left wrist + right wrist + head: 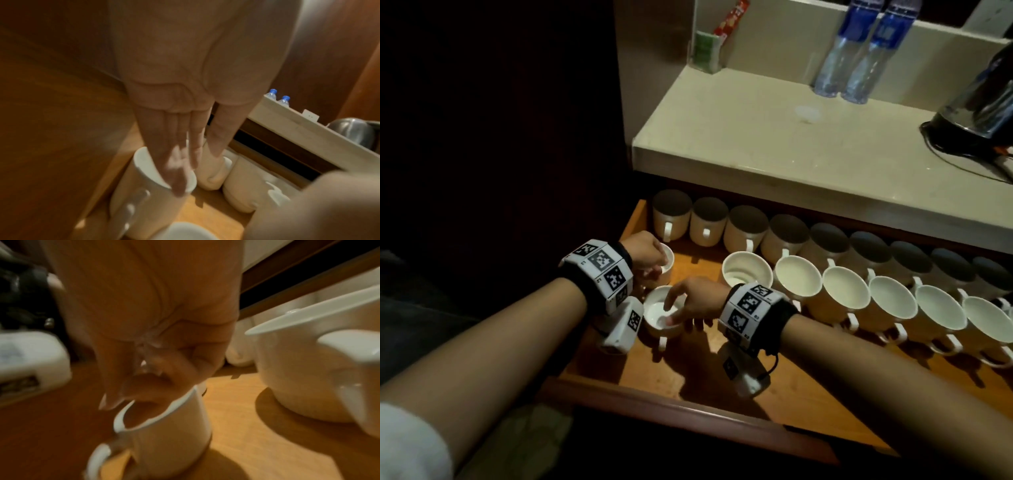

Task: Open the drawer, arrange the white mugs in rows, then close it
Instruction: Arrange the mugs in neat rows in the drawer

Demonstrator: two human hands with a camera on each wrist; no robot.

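both hands are rim-pinching: left hand [645, 255] holds the mug [667, 261] at 10 o'clock in the drawer [640, 219], right hand [693, 301] the nearer mug [659, 317], probably to slot them into the second row.

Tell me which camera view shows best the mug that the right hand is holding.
The right wrist view: the mug fills the frame, fingers dipping inside its rim, handle toward the camera. The head view shows it smaller, under the right hand. The left wrist view shows only a rim at the bottom edge, probably the same mug.

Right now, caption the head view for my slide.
Both hands grip white mugs: left hand and right hand in the open drawer beside two mug rows.
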